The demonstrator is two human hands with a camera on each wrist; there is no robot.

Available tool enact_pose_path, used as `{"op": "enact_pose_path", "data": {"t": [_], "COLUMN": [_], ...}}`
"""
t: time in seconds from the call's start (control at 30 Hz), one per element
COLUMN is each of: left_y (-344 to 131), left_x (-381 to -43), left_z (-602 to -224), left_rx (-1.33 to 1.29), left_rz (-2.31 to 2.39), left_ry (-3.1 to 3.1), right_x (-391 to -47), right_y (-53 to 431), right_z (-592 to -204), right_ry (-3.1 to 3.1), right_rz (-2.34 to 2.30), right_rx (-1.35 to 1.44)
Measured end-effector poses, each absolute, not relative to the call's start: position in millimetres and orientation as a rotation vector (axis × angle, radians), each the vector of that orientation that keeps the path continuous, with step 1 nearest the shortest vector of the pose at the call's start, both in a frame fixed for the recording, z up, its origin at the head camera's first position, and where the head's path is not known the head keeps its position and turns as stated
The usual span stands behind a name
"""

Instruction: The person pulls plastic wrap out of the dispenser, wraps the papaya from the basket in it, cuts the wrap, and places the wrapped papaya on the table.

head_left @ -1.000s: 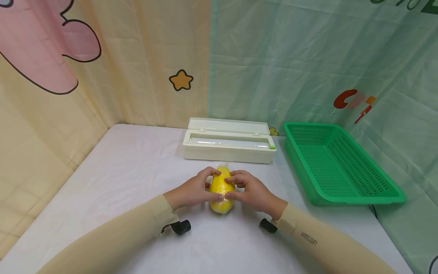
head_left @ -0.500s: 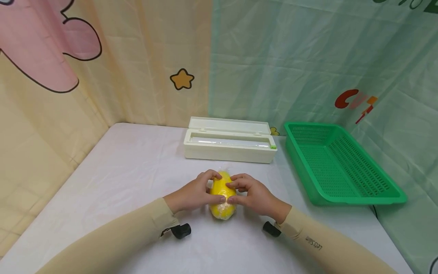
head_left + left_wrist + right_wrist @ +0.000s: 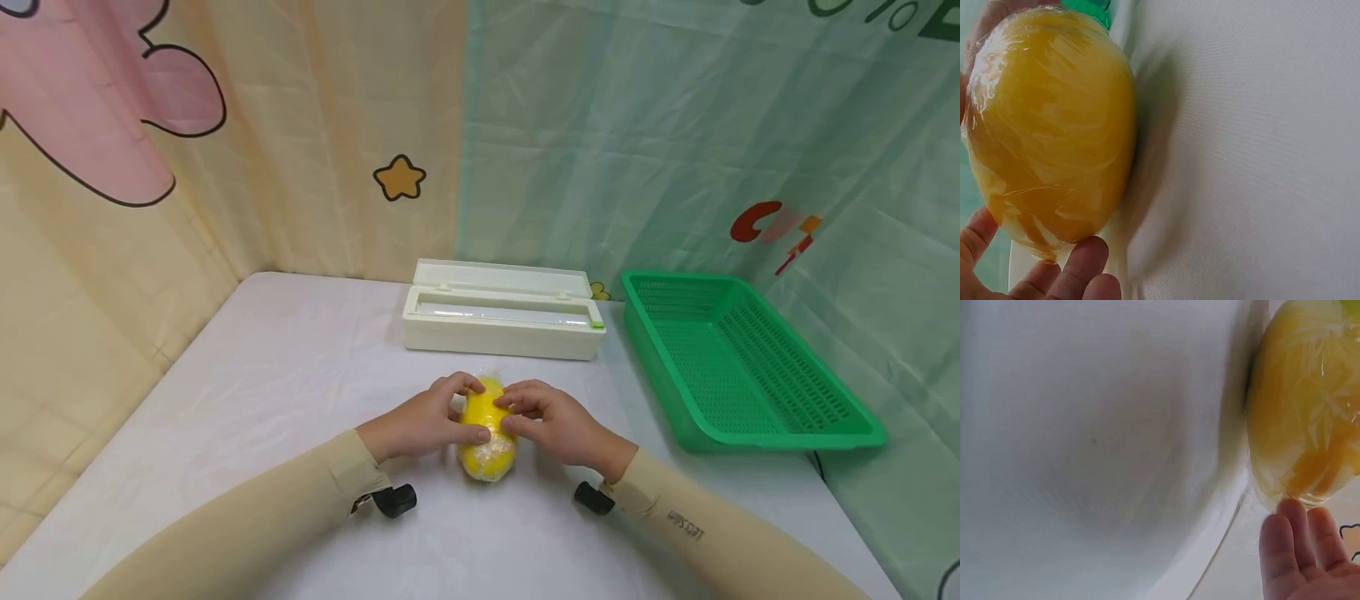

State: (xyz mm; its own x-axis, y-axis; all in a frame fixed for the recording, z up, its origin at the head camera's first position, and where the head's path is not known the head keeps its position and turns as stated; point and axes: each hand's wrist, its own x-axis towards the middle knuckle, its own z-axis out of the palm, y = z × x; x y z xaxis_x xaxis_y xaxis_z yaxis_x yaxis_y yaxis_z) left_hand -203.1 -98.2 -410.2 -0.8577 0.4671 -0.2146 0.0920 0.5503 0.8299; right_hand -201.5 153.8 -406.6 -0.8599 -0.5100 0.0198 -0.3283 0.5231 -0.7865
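A yellow oval fruit [image 3: 486,408], tightly wrapped in clear cling film, is between both hands at the middle of the table. The film is creased and shiny, and a loose tuft of it shows at the far end. My left hand [image 3: 435,421] grips the fruit's left side, thumb on the near top and fingers toward the far end. From the right, my right hand [image 3: 555,423] holds it with curled fingers and the thumb on top. In the left wrist view the wrapped fruit [image 3: 1054,131] casts a shadow on the table. Right-hand fingertips [image 3: 1294,515] touch the fruit's end in the right wrist view.
A long white cling film box [image 3: 498,335] stands behind the fruit, its lid raised and a roll inside. To the right sits a green plastic basket [image 3: 675,387]. A white cloth covers the table [image 3: 300,350], and printed curtains [image 3: 570,167] hang close behind it.
The fruit and both hands have shifted slightly toward the person. The right thumb has moved up along the fruit, away from the left thumb. The box and basket stay put.
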Motion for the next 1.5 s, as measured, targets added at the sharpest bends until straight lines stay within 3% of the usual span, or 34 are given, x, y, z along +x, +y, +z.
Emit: {"op": "enact_pose_path", "data": {"t": [0.23,0.47,0.67,1.5], "left_y": [-98,-95,-92,-74], "left_x": [-206,-212,-225,-251], "left_z": [-408,-411,-413,-410], "left_rx": [0.449,0.357,0.228,0.146], "left_rz": [1.252,1.266,1.231,1.554], "left_ry": [2.396,2.415,2.431,2.368], "right_x": [-231,-256,-262,-254], "right_y": [147,135,133,133], "right_z": [-400,-399,-401,-400], "right_ry": [2.665,2.516,2.478,2.493], "right_rz": [-1.063,-0.951,-0.974,-1.204], "right_rx": [-0.272,-0.143,-0.13,-0.28]}}
